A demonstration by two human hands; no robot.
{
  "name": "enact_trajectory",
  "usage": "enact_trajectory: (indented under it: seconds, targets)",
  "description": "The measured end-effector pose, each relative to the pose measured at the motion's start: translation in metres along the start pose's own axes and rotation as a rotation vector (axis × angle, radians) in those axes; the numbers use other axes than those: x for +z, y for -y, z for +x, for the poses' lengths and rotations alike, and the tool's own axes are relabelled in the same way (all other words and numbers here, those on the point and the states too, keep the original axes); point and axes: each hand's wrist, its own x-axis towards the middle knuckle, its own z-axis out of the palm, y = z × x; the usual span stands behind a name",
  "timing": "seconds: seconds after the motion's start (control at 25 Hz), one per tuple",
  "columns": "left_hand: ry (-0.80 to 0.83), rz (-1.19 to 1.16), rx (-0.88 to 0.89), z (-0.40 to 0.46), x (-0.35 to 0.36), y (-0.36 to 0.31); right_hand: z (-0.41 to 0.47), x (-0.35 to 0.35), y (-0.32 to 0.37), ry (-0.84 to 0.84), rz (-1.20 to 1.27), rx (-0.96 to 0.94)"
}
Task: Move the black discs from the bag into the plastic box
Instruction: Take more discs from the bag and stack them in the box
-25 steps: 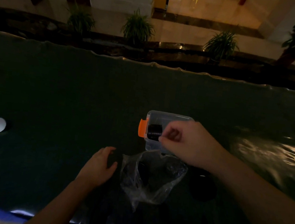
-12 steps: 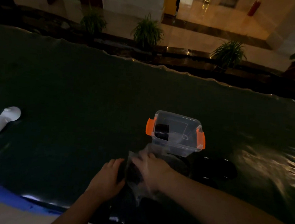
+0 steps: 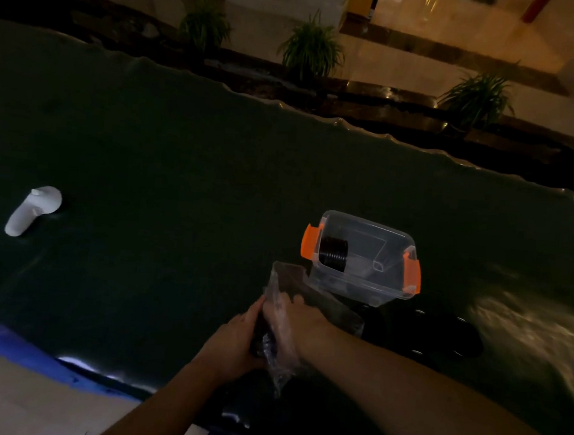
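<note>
A clear plastic box [image 3: 381, 285] with orange latches stands on the dark table, holding a row of black discs [image 3: 333, 254] on edge at its left end. Just in front of it is a clear plastic bag [image 3: 280, 350], held up off the table. My left hand [image 3: 234, 340] grips the bag's left side. My right hand [image 3: 296, 324] is inside the bag's mouth, seen through the film; what its fingers hold is hidden. Dark discs show dimly in the bag's bottom.
A dark lid [image 3: 438, 334] lies flat to the right of the bag, in front of the box. A white handheld device [image 3: 32, 211] rests at the far left. The dark green table cover [image 3: 178, 181] ends at a blue front edge. Potted plants stand beyond the table.
My right hand left the box, where it had set discs, and went down into the bag. My left hand closed on the bag and lifted its side. The view shifted.
</note>
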Motion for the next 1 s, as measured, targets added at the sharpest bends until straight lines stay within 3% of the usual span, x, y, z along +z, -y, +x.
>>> enact_trajectory:
  seconds: [0.28,0.52,1.0]
  targets:
    - [-0.110,0.430,-0.048,0.006,0.005,0.002,-0.007,0.011,0.005,-0.103,-0.002,-0.036]
    - [-0.051,0.748,-0.062,0.008,0.004,-0.002,-0.007,0.011,0.004,-0.147,-0.055,-0.071]
    - [-0.007,0.860,-0.111,0.001,-0.001,0.008,-0.004,0.014,-0.012,-0.273,-0.039,-0.196]
